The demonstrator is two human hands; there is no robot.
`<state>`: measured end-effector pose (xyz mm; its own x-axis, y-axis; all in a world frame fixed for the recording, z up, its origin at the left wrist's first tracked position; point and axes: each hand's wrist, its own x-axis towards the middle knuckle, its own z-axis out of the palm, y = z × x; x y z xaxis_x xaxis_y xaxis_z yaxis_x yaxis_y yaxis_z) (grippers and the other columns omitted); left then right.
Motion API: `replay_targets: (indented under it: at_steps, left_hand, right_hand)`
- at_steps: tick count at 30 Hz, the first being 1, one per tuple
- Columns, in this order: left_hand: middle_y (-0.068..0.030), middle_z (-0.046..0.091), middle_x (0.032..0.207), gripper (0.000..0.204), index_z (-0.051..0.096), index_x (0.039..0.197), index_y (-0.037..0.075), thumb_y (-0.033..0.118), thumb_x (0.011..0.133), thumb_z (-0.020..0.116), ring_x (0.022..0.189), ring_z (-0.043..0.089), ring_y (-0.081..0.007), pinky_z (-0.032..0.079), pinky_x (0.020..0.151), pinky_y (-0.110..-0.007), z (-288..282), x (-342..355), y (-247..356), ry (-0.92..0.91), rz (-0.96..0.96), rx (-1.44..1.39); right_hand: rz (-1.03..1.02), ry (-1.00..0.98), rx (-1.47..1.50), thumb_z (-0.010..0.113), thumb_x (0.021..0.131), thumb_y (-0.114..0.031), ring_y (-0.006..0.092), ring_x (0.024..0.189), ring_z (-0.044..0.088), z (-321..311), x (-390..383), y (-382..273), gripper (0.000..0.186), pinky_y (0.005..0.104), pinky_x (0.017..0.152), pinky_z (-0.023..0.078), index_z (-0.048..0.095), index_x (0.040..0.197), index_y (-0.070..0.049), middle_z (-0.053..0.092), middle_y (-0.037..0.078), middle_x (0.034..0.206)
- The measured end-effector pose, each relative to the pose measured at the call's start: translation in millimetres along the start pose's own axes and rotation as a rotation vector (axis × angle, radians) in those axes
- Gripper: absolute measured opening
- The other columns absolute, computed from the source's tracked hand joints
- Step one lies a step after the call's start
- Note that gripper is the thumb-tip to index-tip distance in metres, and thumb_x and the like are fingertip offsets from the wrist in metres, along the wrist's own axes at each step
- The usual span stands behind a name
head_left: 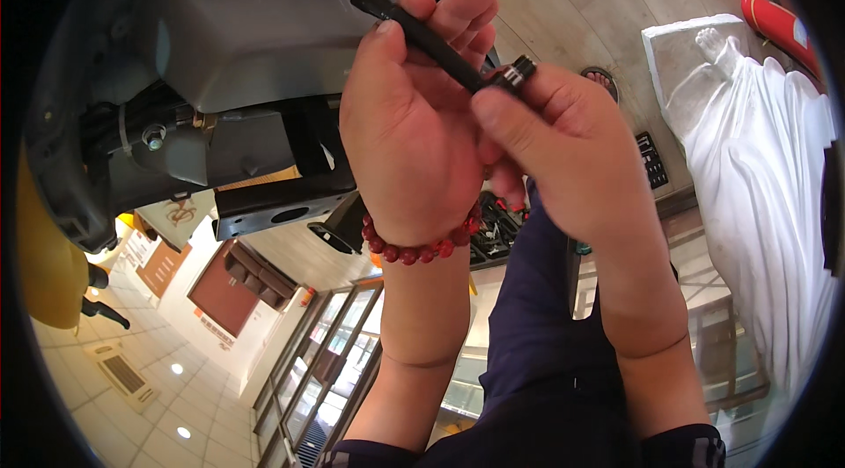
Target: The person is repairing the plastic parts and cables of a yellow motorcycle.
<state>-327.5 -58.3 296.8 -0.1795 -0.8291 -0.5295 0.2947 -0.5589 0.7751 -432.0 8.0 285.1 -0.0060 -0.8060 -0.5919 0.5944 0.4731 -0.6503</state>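
A slim black screwdriver [437, 47] with a metal tip lies slantwise across both hands, its tip toward the upper left. My left hand [400, 129], palm turned up and a red bead bracelet [409, 252] at the wrist, grips the shaft between thumb and fingers. At the rear end, with its silver-banded knob, my right hand [554, 129] closes its thumb and fingers on the tool. The tip points at a dark grey moulded plastic panel [246, 28]; I cannot tell whether they touch. Below the panel are a bolt [154, 135] and a black metal bracket [282, 208].
Yellow bodywork [53, 248] curves along the left edge. Assorted tools [497, 235] lie beneath my hands, and a black socket case [651, 160] rests farther right. A white draped statue [757, 169] and a red cylinder [779, 28] take up the right. A sandalled foot [601, 78] shows behind my right hand.
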Motion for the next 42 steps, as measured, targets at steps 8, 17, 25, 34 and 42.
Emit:
replay_targets:
  at_steps: [8,17,25,34,42]
  left_hand:
    - [-0.0187,0.061,0.118,0.033,0.050,0.115,-0.001,0.028,0.101,0.041,0.109,0.059,-0.0259,0.048,0.089,-0.033,13.1,-3.1,-0.3,0.031,0.046,0.167]
    - [-0.0167,0.056,0.128,0.037,0.051,0.118,0.003,0.031,0.104,0.032,0.113,0.057,-0.0268,0.044,0.098,-0.040,10.5,-0.4,5.5,0.001,-0.056,0.108]
    - [-0.0076,0.067,0.088,0.028,0.060,0.109,0.002,0.027,0.096,0.056,0.079,0.062,-0.0141,0.052,0.077,-0.028,-2.6,2.7,2.9,-0.009,-0.056,-0.073]
    - [-0.0080,0.066,0.095,0.028,0.057,0.114,0.002,0.024,0.097,0.054,0.084,0.062,-0.0169,0.050,0.082,-0.032,4.1,-2.7,1.6,0.055,0.022,0.063]
    - [-0.0102,0.062,0.110,0.031,0.050,0.122,0.001,0.019,0.101,0.038,0.100,0.059,-0.0246,0.045,0.096,-0.042,-9.4,0.7,7.0,-0.149,-0.058,-0.103]
  right_hand:
    - [-0.457,0.151,-0.370,0.065,0.084,-0.002,0.0090,0.065,0.057,8.4,-1.3,25.2,0.029,0.0223,0.058,0.046,0.061,0.113,0.000,0.065,0.005,0.083]
    - [0.032,-0.169,0.375,0.062,0.089,-0.007,0.0134,0.066,0.062,-9.9,-1.0,0.0,0.029,0.0239,0.056,0.049,0.058,0.115,0.006,0.065,0.008,0.088]
    - [-0.715,0.245,-0.500,0.069,0.082,-0.002,0.0120,0.070,0.060,5.0,5.7,24.3,0.026,0.0246,0.063,0.052,0.062,0.107,0.002,0.064,0.004,0.088]
    - [0.113,-0.062,0.119,0.059,0.093,-0.014,0.0077,0.062,0.053,-5.8,-2.9,1.0,0.018,0.0223,0.053,0.043,0.063,0.099,0.003,0.061,0.004,0.076]
    - [-0.099,-0.212,0.188,0.060,0.092,-0.010,0.0076,0.069,0.055,-7.3,-1.7,-6.5,0.024,0.0211,0.062,0.045,0.061,0.112,0.004,0.060,0.002,0.079]
